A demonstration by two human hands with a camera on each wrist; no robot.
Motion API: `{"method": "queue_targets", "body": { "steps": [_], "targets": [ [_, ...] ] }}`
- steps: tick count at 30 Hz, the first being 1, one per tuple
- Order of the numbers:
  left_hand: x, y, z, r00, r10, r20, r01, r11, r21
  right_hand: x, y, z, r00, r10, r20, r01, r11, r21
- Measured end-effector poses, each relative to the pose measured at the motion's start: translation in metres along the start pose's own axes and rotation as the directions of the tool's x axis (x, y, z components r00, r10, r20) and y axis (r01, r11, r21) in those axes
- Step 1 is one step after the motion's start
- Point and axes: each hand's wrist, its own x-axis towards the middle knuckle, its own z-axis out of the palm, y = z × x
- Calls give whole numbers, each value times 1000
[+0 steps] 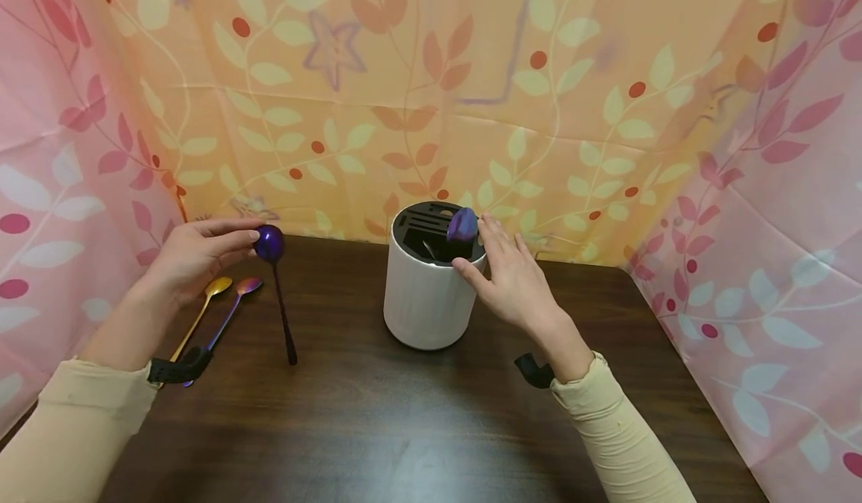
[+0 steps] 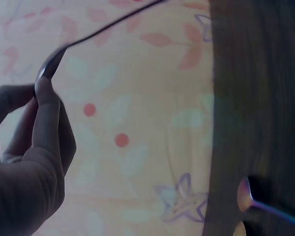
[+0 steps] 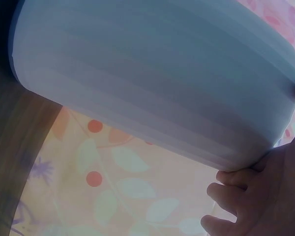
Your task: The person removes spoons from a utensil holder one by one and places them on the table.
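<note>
Left grip [image 1: 205,254] pinches purple spoon [image 1: 271,245] by its bowl, handle slanting down below the hand. Right grip [image 1: 513,275], fingers extended, touches rim of white holder [image 1: 429,307], upright on bench [image 1: 323,436].

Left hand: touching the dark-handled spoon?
Touching. The left wrist view shows the left hand's fingertips pressed against the bowl of the dark-handled spoon, no gap between.

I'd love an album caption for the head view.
Left hand pinches a purple spoon by its bowl; right hand touches a white utensil holder.
</note>
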Motion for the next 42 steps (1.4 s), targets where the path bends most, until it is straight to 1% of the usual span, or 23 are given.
{"method": "queue_targets", "body": {
  "steps": [3,5,8,11,14,16,19,22,23,24,26,29,31,35,38,42],
  "targets": [
    [7,0,-9,997,-63,38,61,997,52,0,0,0,1000,0,-1,0,1000,-1],
    [12,-1,-14,993,-99,65,92,990,107,0,0,0,1000,0,-4,0,1000,-3],
    [18,-2,-21,982,-160,101,135,966,221,0,0,1,1000,1,-6,-1,1000,-5],
    [24,-4,-27,968,-219,124,169,931,325,0,0,1,1000,5,-5,-5,1000,-5],
    [29,-8,-31,953,-279,120,207,886,414,0,0,1,1000,8,-2,-8,1000,-3],
    [33,-11,-34,943,-310,117,226,859,459,0,0,0,1000,6,-2,-6,1000,-2],
    [39,-17,-40,927,-353,128,234,809,538,0,0,1,1000,2,-2,-2,1000,2],
    [44,-23,-44,914,-381,138,226,763,606,0,1,1,1000,-3,-8,3,1000,-1],
    [45,-25,-45,911,-389,138,226,749,623,0,1,1,1000,-3,-8,3,1000,-2],
    [46,-27,-46,909,-395,135,229,741,631,0,1,1,1000,-4,-10,4,1000,-4],
    [47,-32,-48,910,-399,117,238,731,639,0,1,2,1000,-4,-10,4,1000,-8],
    [49,-41,-52,915,-395,87,254,728,637,0,1,2,1000,2,-8,-2,1000,-11],
    [50,-48,-56,922,-382,69,251,722,644,1,1,2,1000,4,-6,-4,1000,-12],
    [55,-61,-60,941,-339,23,238,705,668,1,0,1,1000,7,-5,-7,1000,-11],
    [58,-68,-61,952,-306,-11,229,689,688,1,1,1,1000,7,-7,-7,1000,-9],
    [59,-73,-60,958,-284,-38,224,659,718,1,1,2,1000,2,-6,-2,1000,-10]
  ]
}}
